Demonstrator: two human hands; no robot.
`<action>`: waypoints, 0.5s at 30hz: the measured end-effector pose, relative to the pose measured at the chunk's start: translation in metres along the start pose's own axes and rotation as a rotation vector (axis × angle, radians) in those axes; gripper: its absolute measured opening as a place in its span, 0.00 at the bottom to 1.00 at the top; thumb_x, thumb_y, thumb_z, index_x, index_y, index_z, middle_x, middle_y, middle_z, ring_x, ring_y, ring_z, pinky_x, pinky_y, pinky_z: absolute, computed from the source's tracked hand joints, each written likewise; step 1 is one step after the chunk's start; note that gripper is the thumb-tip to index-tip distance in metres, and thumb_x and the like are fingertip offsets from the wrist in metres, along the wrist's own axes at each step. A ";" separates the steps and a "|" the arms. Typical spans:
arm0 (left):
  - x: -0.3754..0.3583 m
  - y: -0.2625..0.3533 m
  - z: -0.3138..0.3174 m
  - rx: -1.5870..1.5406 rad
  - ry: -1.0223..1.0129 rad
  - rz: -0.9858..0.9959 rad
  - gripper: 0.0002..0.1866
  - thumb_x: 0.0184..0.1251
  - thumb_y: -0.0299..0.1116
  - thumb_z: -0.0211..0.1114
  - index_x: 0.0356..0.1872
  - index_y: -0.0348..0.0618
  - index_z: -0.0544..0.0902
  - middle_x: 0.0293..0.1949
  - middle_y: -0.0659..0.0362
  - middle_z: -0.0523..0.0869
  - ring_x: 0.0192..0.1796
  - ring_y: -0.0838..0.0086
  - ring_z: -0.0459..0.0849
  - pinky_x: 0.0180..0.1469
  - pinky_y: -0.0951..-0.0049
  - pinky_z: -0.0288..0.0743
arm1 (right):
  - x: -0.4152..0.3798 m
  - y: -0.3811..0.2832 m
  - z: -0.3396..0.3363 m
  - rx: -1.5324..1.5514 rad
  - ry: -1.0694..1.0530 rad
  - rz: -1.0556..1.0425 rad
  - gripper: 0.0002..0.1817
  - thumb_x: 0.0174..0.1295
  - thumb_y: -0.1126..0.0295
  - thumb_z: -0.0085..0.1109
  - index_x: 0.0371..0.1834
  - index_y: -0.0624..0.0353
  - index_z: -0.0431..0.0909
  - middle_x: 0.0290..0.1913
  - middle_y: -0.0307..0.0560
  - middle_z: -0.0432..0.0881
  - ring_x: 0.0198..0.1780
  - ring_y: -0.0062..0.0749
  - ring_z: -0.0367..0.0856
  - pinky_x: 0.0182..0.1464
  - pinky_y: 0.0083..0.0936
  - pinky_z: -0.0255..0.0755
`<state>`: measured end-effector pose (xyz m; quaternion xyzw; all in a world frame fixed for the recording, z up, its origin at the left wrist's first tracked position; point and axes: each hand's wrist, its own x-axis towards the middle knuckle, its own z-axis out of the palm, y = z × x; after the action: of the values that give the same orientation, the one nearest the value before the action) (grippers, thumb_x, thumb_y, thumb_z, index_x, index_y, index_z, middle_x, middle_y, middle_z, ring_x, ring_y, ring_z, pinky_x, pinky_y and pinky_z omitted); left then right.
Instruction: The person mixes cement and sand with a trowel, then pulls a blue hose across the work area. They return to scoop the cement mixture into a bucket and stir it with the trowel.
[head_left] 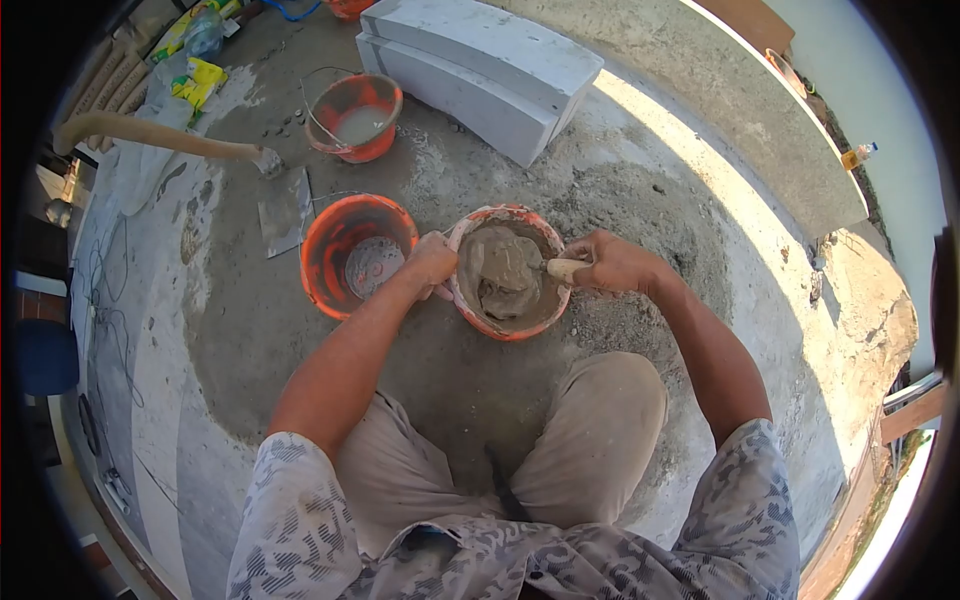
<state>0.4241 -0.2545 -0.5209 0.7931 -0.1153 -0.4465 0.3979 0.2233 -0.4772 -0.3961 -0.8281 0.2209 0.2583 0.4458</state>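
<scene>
In front of my knees stands an orange bucket (513,333) with a mortar-smeared rim, holding wet grey mortar (490,255). My left hand (432,262) is closed on the left side of its rim. In my right hand (612,262) is the wooden handle of a trowel (568,268), gripped at the bucket's right edge. The trowel's blade is in the mortar and mostly hidden by it. Just left of my left hand sits a second orange bucket (318,262), with grey residue on its bottom.
Farther back is another orange bucket (372,148) with greyish liquid and a wire handle. Pale stepped blocks (470,70) lie behind it. A hoe (180,135) with a wooden handle rests at the left. Loose dry mix (650,225) covers the floor right of the mortar bucket.
</scene>
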 end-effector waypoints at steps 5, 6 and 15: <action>-0.014 0.013 -0.001 0.000 -0.019 -0.014 0.14 0.62 0.25 0.59 0.48 0.35 0.82 0.35 0.54 0.85 0.30 0.65 0.88 0.26 0.62 0.88 | 0.024 0.007 -0.027 -0.424 0.195 0.038 0.17 0.52 0.63 0.67 0.34 0.70 0.87 0.26 0.60 0.85 0.29 0.51 0.84 0.35 0.43 0.78; -0.016 0.016 0.002 -0.003 -0.032 -0.007 0.15 0.63 0.25 0.58 0.50 0.36 0.81 0.36 0.54 0.85 0.31 0.65 0.88 0.26 0.62 0.88 | 0.030 0.001 -0.030 -0.463 0.207 0.019 0.16 0.51 0.64 0.67 0.31 0.71 0.86 0.27 0.62 0.84 0.32 0.53 0.85 0.38 0.44 0.79; -0.013 0.014 0.008 -0.025 -0.114 0.034 0.16 0.66 0.26 0.56 0.53 0.39 0.82 0.40 0.52 0.85 0.35 0.62 0.89 0.27 0.60 0.89 | 0.027 -0.103 0.021 -0.875 0.192 -0.469 0.11 0.48 0.71 0.65 0.35 0.61 0.88 0.32 0.60 0.88 0.37 0.55 0.89 0.40 0.45 0.83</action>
<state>0.4129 -0.2605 -0.5046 0.7594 -0.1456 -0.4853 0.4082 0.3007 -0.4109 -0.3592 -0.9847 -0.0600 0.1422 0.0805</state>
